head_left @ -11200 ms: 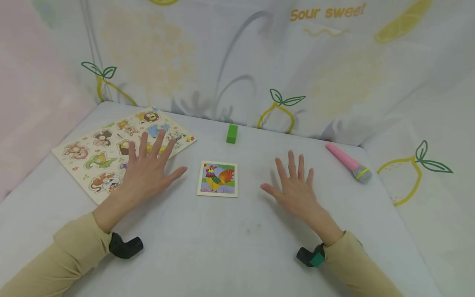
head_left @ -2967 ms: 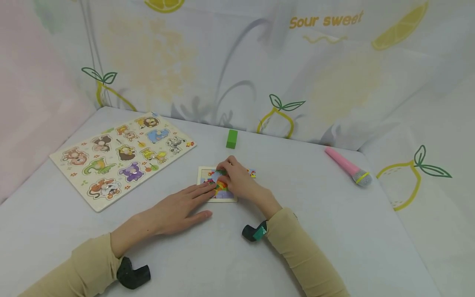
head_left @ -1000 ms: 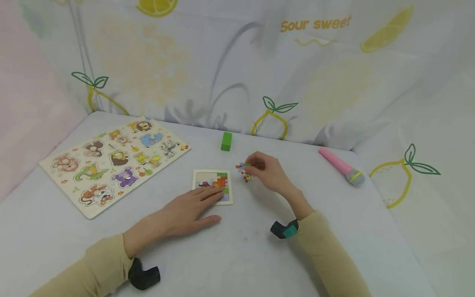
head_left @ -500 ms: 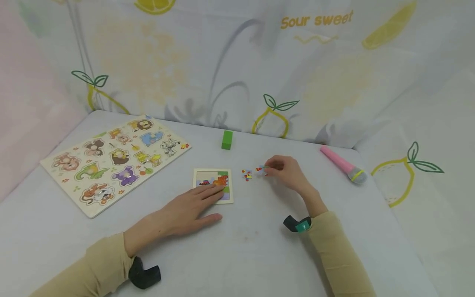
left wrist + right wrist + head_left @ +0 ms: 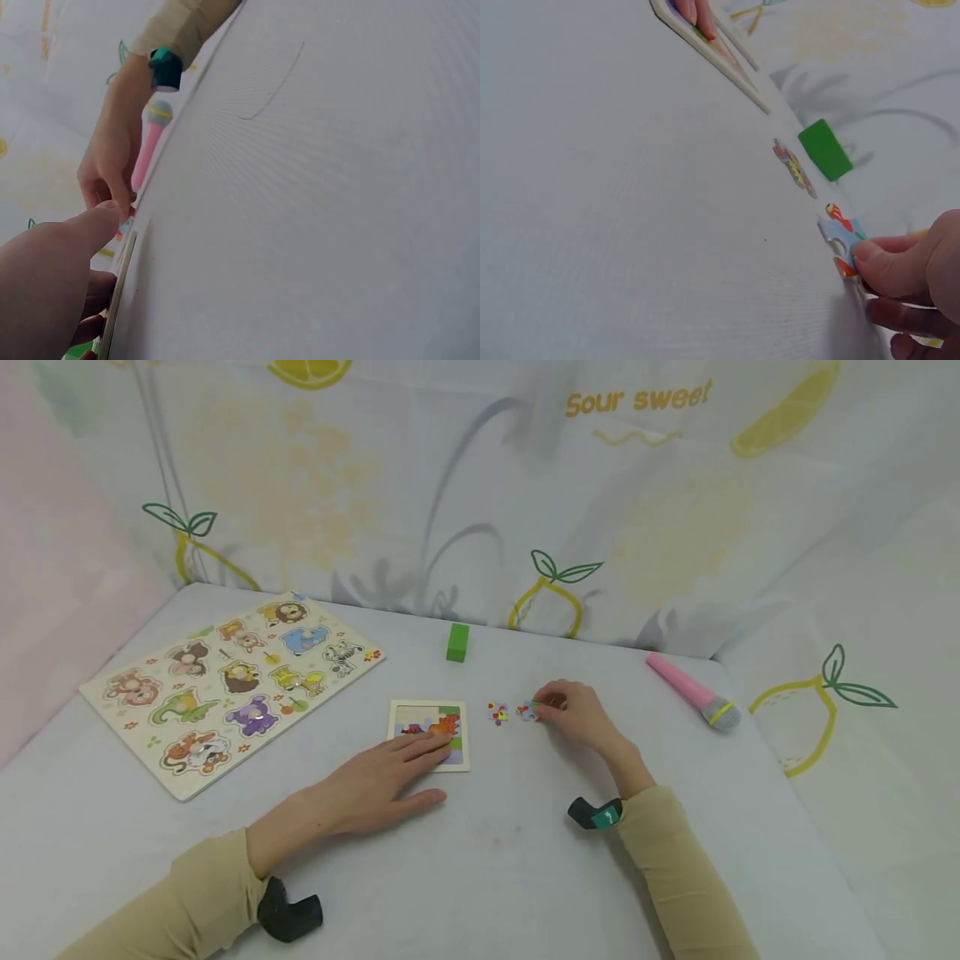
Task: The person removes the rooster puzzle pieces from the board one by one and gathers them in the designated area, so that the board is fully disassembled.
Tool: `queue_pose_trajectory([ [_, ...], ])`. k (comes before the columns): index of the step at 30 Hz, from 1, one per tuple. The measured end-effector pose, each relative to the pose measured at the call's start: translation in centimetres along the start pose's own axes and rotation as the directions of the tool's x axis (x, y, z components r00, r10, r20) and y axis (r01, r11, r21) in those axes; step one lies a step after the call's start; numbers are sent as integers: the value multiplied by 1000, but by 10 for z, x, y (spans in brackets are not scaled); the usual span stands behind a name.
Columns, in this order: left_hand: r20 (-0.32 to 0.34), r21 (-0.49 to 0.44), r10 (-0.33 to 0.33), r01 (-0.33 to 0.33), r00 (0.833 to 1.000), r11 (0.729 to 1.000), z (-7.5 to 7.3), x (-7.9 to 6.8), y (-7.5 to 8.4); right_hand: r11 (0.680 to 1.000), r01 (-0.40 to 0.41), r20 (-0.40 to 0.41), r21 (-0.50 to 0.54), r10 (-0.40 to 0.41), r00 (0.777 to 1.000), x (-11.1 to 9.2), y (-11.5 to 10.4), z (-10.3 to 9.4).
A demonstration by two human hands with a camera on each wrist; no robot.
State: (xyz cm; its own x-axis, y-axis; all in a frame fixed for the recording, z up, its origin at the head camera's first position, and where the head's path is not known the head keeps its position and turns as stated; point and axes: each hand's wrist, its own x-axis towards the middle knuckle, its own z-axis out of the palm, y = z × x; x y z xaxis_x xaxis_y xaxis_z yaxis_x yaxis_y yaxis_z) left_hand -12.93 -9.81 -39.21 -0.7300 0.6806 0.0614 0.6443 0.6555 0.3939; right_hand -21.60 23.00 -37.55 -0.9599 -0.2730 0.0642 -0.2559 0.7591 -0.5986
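A small jigsaw puzzle in a cream frame (image 5: 467, 752) lies mid-table, with bare wooden backing showing at its upper left. My left hand (image 5: 375, 787) rests flat across its lower part, fingers straight, hiding some of the picture. To the right of the frame, one loose puzzle piece (image 5: 498, 712) lies on the cloth. My right hand (image 5: 581, 714) pinches a second, light blue and red puzzle piece (image 5: 843, 244) between thumb and fingers, low over the table; whether it touches the cloth I cannot tell.
At the left lies a large animal peg board (image 5: 247, 681). A green block (image 5: 457, 643) stands behind the frame. Far right is a pink toy microphone (image 5: 690, 692). A printed curtain (image 5: 375, 485) hangs along the table's back edge.
Over the last second my right hand has carried the pinched piece rightward, away from the frame, and lowered it beside the loose piece. Earlier, the rooster picture was whole. My left hand stays on the frame.
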Motion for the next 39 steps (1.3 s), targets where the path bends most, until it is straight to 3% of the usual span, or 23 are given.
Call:
queue_pose_trajectory([
  [8, -7, 1, -1, 1, 1000, 1000, 2, 0, -1, 998, 15, -65, -65, -19, 998, 3, 0, 8],
  [14, -2, 1, 5, -5, 1000, 1000, 1, 1, 0, 992, 26, -62, -125, -34, 998, 3, -1, 9],
  [22, 0, -7, 11, -11, 1000, 1000, 0, 0, 1, 990, 34, -55, -133, -41, 998, 3, 0, 13],
  [29, -6, -2, 6, -6, 1000, 1000, -1, 0, 2, 997, 1, -71, -81, -7, 997, 2, -3, 13],
  [39, -7, -1, 11, -11, 1000, 1000, -1, -1, 2, 996, 33, -48, -83, -37, 998, 0, -1, 6],
])
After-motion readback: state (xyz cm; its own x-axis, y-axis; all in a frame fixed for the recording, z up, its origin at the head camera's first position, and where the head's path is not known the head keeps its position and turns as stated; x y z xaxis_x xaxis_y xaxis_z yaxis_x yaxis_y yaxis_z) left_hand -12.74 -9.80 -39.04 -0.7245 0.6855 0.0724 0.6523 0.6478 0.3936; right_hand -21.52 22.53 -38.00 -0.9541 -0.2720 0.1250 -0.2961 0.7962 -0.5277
